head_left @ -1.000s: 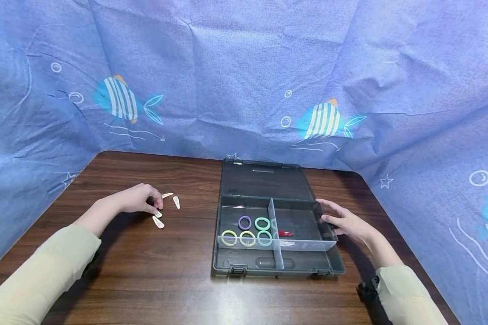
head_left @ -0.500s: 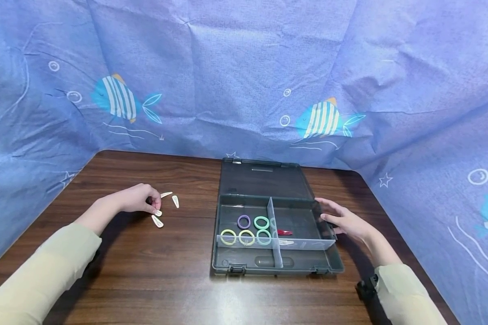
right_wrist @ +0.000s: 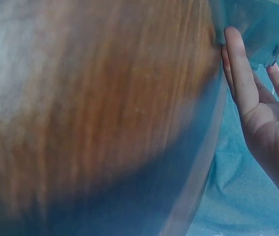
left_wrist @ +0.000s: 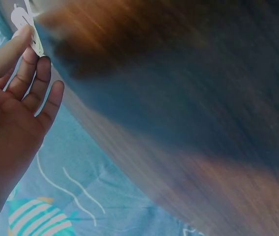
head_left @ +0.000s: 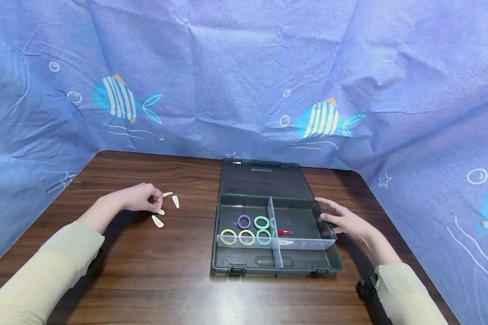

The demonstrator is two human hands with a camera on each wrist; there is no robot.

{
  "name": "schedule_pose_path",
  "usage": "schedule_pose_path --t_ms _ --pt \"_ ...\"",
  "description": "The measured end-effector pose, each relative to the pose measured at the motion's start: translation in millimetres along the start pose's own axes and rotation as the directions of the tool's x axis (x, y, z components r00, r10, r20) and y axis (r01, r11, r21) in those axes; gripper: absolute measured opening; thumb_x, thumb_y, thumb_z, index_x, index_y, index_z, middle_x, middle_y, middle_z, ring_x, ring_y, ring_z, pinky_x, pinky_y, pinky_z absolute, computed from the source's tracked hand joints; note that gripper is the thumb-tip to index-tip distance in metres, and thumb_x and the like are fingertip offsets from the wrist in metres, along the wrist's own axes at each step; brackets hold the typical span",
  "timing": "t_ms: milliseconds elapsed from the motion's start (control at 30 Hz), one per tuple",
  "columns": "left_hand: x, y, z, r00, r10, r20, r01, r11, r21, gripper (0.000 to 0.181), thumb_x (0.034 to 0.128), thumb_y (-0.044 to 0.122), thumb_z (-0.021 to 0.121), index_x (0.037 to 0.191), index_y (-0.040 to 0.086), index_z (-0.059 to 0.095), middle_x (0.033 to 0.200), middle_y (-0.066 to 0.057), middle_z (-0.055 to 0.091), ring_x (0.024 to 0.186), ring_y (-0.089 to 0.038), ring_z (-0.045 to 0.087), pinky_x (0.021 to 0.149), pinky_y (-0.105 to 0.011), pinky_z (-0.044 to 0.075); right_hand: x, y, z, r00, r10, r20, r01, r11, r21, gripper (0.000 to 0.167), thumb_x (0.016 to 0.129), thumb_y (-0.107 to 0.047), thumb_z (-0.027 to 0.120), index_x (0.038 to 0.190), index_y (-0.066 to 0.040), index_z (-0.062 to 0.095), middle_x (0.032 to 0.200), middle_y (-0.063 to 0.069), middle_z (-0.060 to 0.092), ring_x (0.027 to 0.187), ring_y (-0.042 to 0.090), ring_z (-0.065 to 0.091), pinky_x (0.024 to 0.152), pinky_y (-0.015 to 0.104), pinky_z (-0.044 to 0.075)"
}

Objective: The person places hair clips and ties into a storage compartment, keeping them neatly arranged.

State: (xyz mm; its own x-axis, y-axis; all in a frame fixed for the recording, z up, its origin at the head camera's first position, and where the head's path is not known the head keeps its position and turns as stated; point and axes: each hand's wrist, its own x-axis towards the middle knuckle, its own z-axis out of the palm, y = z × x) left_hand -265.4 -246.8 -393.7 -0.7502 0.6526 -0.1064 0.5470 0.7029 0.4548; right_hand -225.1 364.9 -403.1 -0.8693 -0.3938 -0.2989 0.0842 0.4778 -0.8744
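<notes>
From my remote station I report the dark translucent case (head_left: pixel 260 272) lying open on the wooden table (head_left: pixel 146 271), its lid (head_left: pixel 264 178) laid back on its far side. The left hand (head_left: pixel 140 197), well apart from the case on its left, is pinching one white hair clip (left_wrist: pixel 18 16) between thumb and fingertips; the thumb meets the fingers across the clip, and the outer fingers stand bent and parted. In the head view the exposed end of that clip points toward the case, its long axis running roughly sideways; the left wrist view has the long axis slanted across the fingertips. Near that hand, also left of the case, I note three loose clips: a near clip (head_left: pixel 157 221), set diagonally, its broad end toward the case's front; an upright-lying clip (head_left: pixel 176 201), its long axis running nearly front to back; and a far clip (head_left: pixel 168 194), nearly sideways, partly hidden. The right hand (head_left: pixel 343 219) rests against the case's right wall, fingers spread and extended, thumb straight, gripping nothing that I can make out. Inside the case, the far left compartment bears five coloured rings (head_left: pixel 244 221); the far right one has a red clip (head_left: pixel 285 232) lying sideways, with further white pieces (head_left: pixel 286 242) near it, seen through the clear divider (head_left: pixel 309 244).
</notes>
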Motion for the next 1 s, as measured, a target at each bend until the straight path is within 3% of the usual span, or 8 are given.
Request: schedule_pose_path --t_ms 233,567,833,1000 --pt "3.6 3.9 -1.2 1.0 0.012 -0.02 -0.012 1.0 -0.006 0.016 0.0762 0.004 0.069 0.069 0.017 0.062 0.063 0.012 0.052 0.06 -0.004 0.046 0.059 -0.021 0.038 -1.7 -1 0 1.0 0.017 0.001 -0.017 1.0 -0.003 0.06 0.099 -0.029 0.046 0.151 -0.024 0.017 0.153 0.017 0.013 0.128 0.035 0.039 0.09 0.054 0.045" --pt "8.3 7.5 -8.1 1.0 0.009 -0.027 -0.01 1.0 -0.027 0.016 0.0798 0.012 0.072 0.068 0.019 0.062 0.065 0.011 0.056 0.063 -0.005 0.05 0.061 -0.021 0.041 -1.6 -4 -1 1.0 0.022 0.011 -0.022 1.0 -0.005 0.061 0.099 -0.029 0.047 0.151 -0.022 0.016 0.149 0.021 0.019 0.117 0.021 0.049 0.087 0.048 0.048" --pt "13.4 16.8 -18.7 0.997 0.058 -0.046 -0.06 0.998 -0.036 0.012 0.079 0.01 0.073 0.072 0.017 0.065 0.067 0.01 0.058 0.064 -0.004 0.052 0.062 -0.022 0.043 -1.3 -5 -1 1.0 0.01 0.019 -0.01 1.0 -0.005 0.061 0.1 -0.028 0.046 0.151 -0.02 0.014 0.152 0.021 0.013 0.123 0.033 0.044 0.087 0.049 0.048" --pt "17.3 23.1 -25.6 0.995 0.073 -0.066 -0.074 0.997 -0.018 0.012 0.0788 0.007 0.072 0.074 0.015 0.066 0.067 0.01 0.059 0.063 -0.005 0.051 0.061 -0.023 0.044 -1.3 -5 -2 1.0 0.02 0.018 -0.02 1.0 -0.019 0.061 0.099 -0.029 0.047 0.151 -0.022 0.015 0.152 0.019 0.014 0.121 0.025 0.047 0.089 0.05 0.047"
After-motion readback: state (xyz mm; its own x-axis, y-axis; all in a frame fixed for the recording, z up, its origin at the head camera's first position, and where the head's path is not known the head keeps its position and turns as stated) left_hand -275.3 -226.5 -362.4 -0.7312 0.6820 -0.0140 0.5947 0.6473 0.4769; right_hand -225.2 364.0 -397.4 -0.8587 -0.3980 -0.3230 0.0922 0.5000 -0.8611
